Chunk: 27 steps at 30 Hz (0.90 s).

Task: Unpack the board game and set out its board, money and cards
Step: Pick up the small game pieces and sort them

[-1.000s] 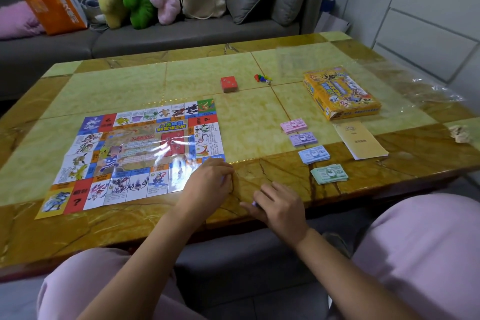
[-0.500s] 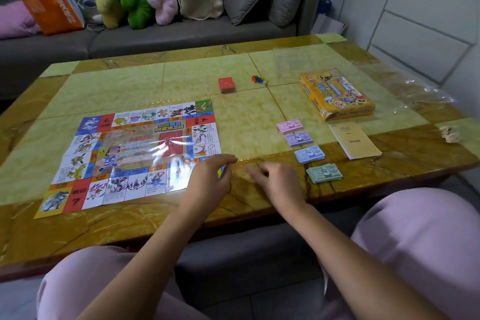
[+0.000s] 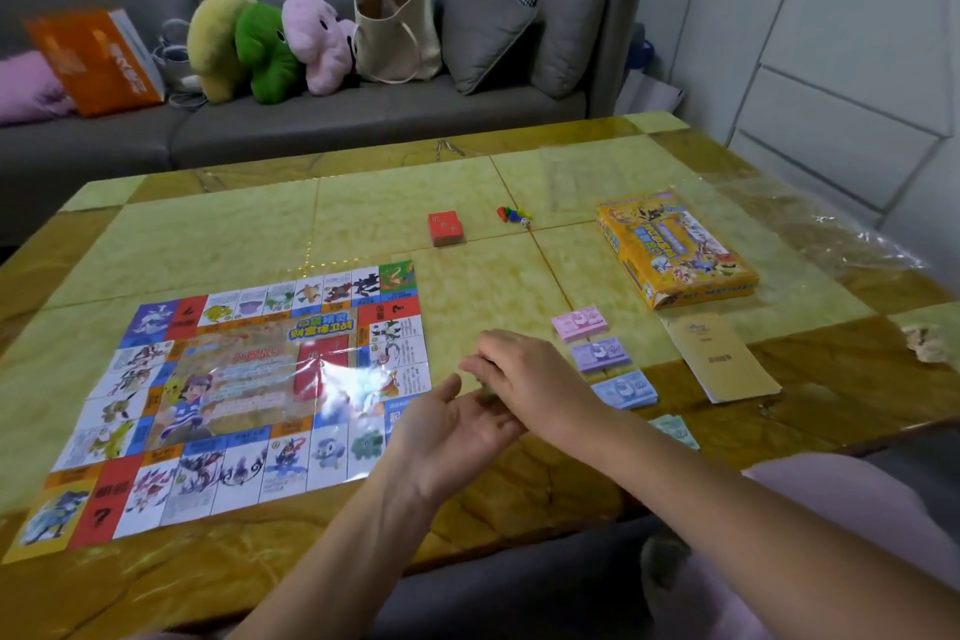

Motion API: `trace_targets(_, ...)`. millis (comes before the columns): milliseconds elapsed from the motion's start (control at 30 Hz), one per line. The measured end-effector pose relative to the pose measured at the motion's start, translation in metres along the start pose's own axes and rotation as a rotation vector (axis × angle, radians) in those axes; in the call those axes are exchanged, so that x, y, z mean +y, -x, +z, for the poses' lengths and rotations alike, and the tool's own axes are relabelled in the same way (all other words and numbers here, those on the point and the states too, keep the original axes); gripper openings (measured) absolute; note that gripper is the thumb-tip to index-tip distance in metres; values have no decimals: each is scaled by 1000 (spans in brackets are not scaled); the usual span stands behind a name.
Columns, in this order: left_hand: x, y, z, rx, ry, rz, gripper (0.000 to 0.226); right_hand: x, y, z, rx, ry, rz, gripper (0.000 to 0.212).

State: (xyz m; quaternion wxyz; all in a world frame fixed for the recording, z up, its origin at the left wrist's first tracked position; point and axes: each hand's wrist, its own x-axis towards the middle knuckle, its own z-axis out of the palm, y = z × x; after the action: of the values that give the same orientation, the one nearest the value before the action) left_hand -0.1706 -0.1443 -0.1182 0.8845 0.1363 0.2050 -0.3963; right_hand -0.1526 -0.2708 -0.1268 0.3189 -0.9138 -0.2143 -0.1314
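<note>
The game board lies flat on the left of the table, under a glossy film. Right of my hands sit money stacks in a row: pink, purple, blue and green, the last partly behind my right forearm. A red card deck and small coloured tokens rest further back. My left hand is palm up just right of the board. My right hand is over it, fingers pinching a small dark item that I cannot identify.
The yellow game box lies at the right, with a tan booklet in front of it. Clear plastic wrap and a crumpled scrap lie by the right edge. A grey sofa with plush toys stands behind the table.
Both hands have lifted off the table's near edge and come together above it, left palm turned up under the right. My view has tilted upward.
</note>
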Motion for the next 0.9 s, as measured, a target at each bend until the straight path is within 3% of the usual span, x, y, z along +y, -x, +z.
trace_targets(233,29,-21,11,-28,0,30,52,8,-21,-9,-17,-174,-81,40)
trace_targets(467,26,-39,15,86,-77,101,33,19,-34,-19,-102,-675,249,32)
trace_targets(600,28,-46,19,118,-142,129,29,29,-44,-28,-133,-816,309,32)
trace_targets(900,39,-69,23,225,-168,117,18,82,-62,-81,-133,-461,379,18)
